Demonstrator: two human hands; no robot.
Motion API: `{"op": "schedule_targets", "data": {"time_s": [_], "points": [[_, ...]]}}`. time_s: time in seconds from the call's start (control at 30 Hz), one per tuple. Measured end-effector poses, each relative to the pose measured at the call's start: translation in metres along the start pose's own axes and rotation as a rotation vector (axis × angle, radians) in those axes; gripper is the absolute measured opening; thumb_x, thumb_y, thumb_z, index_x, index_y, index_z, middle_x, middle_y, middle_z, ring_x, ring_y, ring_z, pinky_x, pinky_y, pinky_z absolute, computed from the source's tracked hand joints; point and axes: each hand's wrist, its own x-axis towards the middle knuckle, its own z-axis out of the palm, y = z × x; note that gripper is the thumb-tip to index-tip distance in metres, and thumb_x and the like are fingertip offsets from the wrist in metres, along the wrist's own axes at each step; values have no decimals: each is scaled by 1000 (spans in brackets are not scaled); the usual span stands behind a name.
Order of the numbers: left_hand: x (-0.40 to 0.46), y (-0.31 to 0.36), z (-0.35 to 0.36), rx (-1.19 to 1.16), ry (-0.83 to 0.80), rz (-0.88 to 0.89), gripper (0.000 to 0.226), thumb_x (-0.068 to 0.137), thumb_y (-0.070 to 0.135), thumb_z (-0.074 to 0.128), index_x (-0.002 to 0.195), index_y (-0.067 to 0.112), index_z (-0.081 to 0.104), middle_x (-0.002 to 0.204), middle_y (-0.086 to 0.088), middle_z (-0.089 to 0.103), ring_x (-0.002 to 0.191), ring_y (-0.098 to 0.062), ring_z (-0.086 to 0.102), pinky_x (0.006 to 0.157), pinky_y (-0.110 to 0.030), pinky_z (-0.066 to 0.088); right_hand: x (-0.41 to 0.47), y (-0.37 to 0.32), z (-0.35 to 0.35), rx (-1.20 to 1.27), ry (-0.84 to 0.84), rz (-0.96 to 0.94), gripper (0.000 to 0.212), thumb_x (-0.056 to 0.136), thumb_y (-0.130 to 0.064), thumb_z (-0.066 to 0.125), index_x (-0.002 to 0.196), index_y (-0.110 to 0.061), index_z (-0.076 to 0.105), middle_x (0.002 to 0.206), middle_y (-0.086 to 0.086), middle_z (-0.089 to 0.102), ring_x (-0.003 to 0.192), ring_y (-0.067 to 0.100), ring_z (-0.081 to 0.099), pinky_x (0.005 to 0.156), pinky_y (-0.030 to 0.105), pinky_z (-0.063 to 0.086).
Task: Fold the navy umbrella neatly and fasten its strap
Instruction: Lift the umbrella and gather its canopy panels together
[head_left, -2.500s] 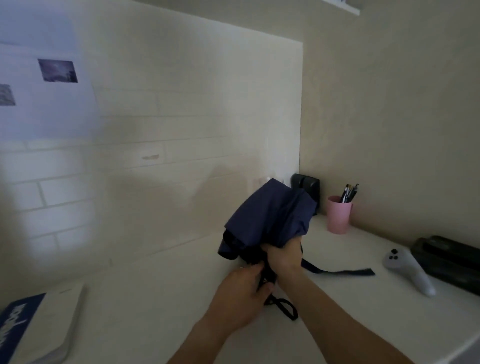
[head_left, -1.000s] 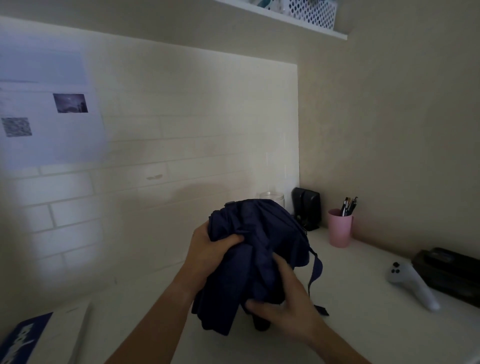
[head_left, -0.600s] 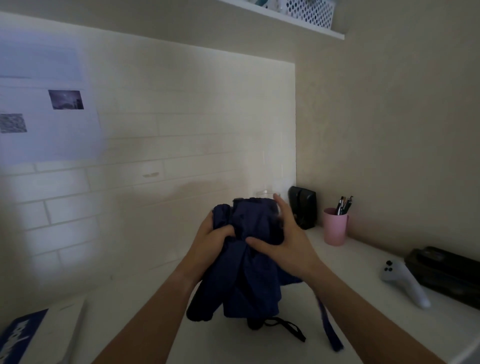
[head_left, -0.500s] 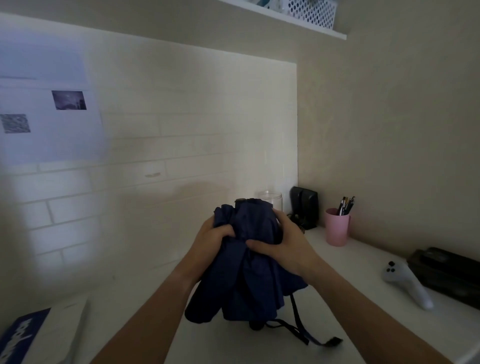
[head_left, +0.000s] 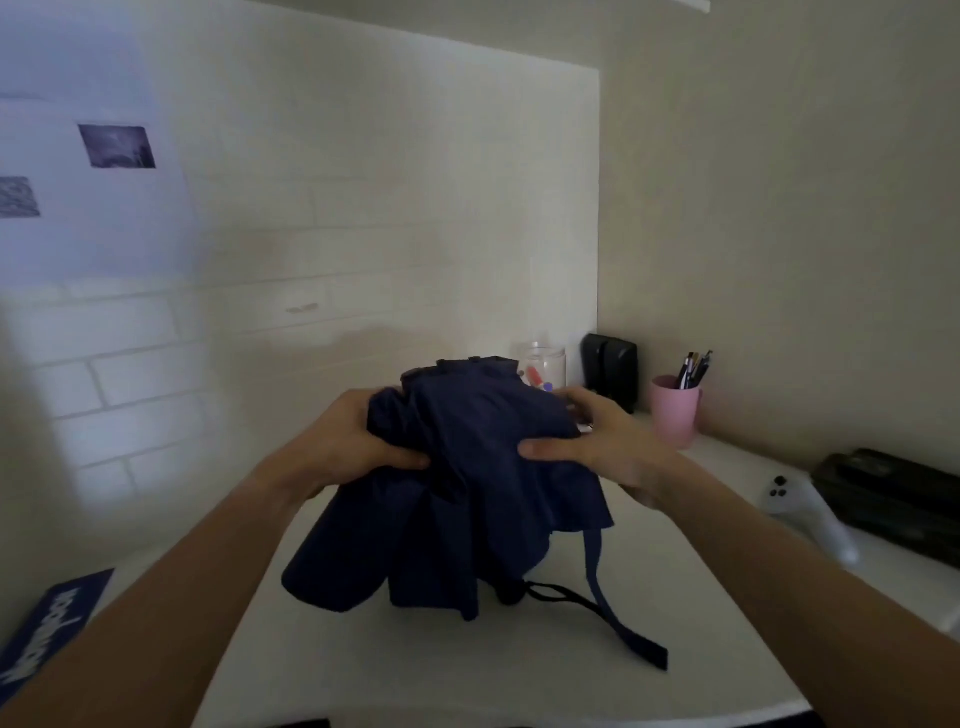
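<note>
The navy umbrella (head_left: 467, 493) stands collapsed on the white desk, handle end down, its loose fabric bunched and flaring outward at the bottom. My left hand (head_left: 348, 441) grips the fabric on its left side near the top. My right hand (head_left: 602, 441) presses the fabric on the right side, thumb across the front. The navy strap (head_left: 618, 618) hangs unfastened from the right of the canopy and trails onto the desk. A thin black wrist loop (head_left: 558, 595) lies beside the handle tip.
On the white desk (head_left: 415, 670), a pink pen cup (head_left: 675, 410), a black box (head_left: 610, 371) and a glass jar (head_left: 545, 366) stand at the back by the wall. A white controller (head_left: 810, 514) and black case (head_left: 893, 504) lie right. A blue-covered book (head_left: 47, 629) lies left.
Both hands have stayed on the canopy while squeezing it in. My right hand shifted further to the right side. The strap swung and now lies out on the desk.
</note>
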Motion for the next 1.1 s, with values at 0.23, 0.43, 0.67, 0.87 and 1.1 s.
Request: {"op": "schedule_targets", "data": {"time_s": [0.23,0.43,0.67,0.87,1.1], "points": [[3,-47,2,-14,364,-14,24,65,0,90,81,12,77,79,-8,79,75,-21,73,68,-38,61,7,17,-6,-151,40,19,34,73,-6,86,104,-12,74,104,7,75,96,25,72,74,33,61],[8,-91,40,187,585,9,17,83,-14,64,85,-2,75,85,-14,73,75,-22,58,62,-29,41,6,45,0,-480,139,2,17,78,-6,81,85,-20,74,85,-1,77,77,8,73,67,16,55],[19,-163,39,394,366,99,26,74,-15,61,69,11,59,70,-10,52,70,-32,58,62,-31,37,-15,108,31,-554,15,1,27,77,-26,83,88,-35,60,106,-7,62,97,10,61,83,26,50],[-11,-209,26,552,190,-283,50,70,24,57,108,-7,63,111,-33,63,108,-53,58,83,-43,48,-14,136,48,-623,159,167,55,76,-42,80,124,-25,59,112,-5,65,104,19,59,86,30,47],[-67,-80,117,400,423,415,55,80,0,73,132,14,63,142,-6,51,132,-23,46,113,-33,40,-7,139,47,-483,197,148,12,75,-15,78,78,-27,77,81,-13,76,81,10,70,71,19,51]]}}
